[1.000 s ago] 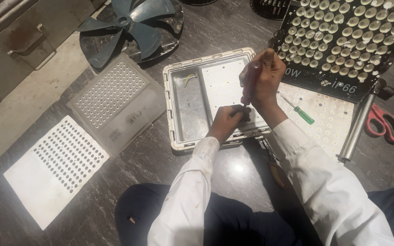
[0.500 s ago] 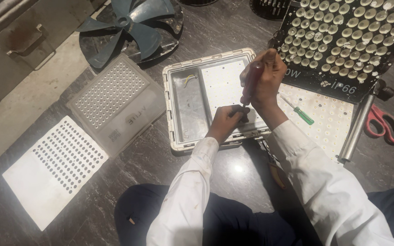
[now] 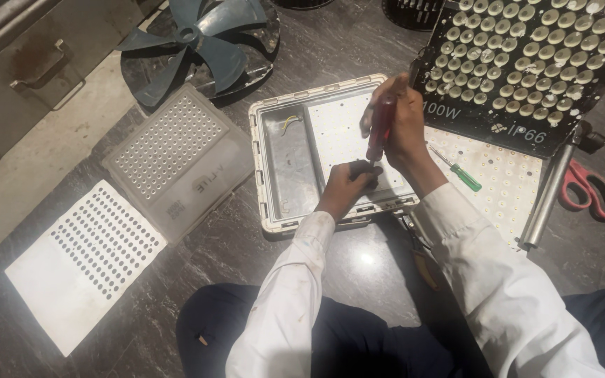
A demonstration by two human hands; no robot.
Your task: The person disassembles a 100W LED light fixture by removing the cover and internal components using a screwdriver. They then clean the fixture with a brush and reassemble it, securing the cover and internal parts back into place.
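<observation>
An open white floodlight housing (image 3: 274, 168) lies on the dark stone floor, with a white LED board (image 3: 337, 129) inside and short wires in its left bay. My right hand (image 3: 404, 126) grips a red-handled screwdriver (image 3: 379, 129) held upright over the board. My left hand (image 3: 348, 183) rests on the board at the housing's near edge, its fingers pinched around the screwdriver's tip.
A clear lens cover (image 3: 176, 157) and a white perforated sheet (image 3: 82, 259) lie to the left. A fan blade (image 3: 201, 45) sits at the back. A black floodlight panel (image 3: 533, 63), a green screwdriver (image 3: 460, 171), a metal tube (image 3: 547, 196) and red scissors (image 3: 593, 192) lie right.
</observation>
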